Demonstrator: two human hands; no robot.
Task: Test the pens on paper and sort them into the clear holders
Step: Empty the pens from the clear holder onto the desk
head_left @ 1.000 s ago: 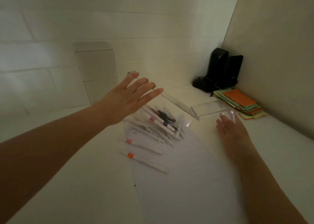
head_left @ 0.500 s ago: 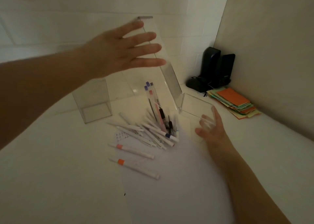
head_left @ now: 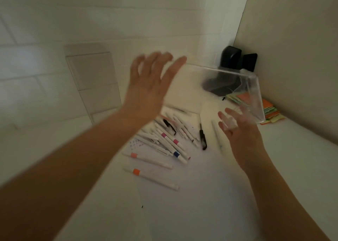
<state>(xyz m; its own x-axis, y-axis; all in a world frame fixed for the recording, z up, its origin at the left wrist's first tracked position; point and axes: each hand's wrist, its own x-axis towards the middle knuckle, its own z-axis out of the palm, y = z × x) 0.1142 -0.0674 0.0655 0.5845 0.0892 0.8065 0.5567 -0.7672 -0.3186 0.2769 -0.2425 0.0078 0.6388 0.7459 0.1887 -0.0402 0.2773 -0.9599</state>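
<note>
A clear holder [head_left: 253,87] hangs tilted on its side above the desk, empty, between my two hands. My left hand [head_left: 148,88] is blurred, its fingers straight and spread at the holder's open left end. My right hand [head_left: 241,132] has its fingers spread under the holder's lower right corner. Below lies a heap of several pens [head_left: 170,140] on a white sheet of paper [head_left: 192,207]. Two white markers with orange bands [head_left: 151,178] lie nearest me, and a black pen [head_left: 203,139] lies apart at the right. A second clear holder [head_left: 91,79] stands upright at the back left.
A black device [head_left: 230,57] stands in the far right corner against the wall. A stack of coloured paper notes [head_left: 270,110] lies in front of it, behind the tilted holder. A tiled wall runs along the back and a plain panel along the right.
The holder was lifted and upended, and the pens spilled onto the paper. It has since swung down and to the right onto its side. Both hands moved with it.
</note>
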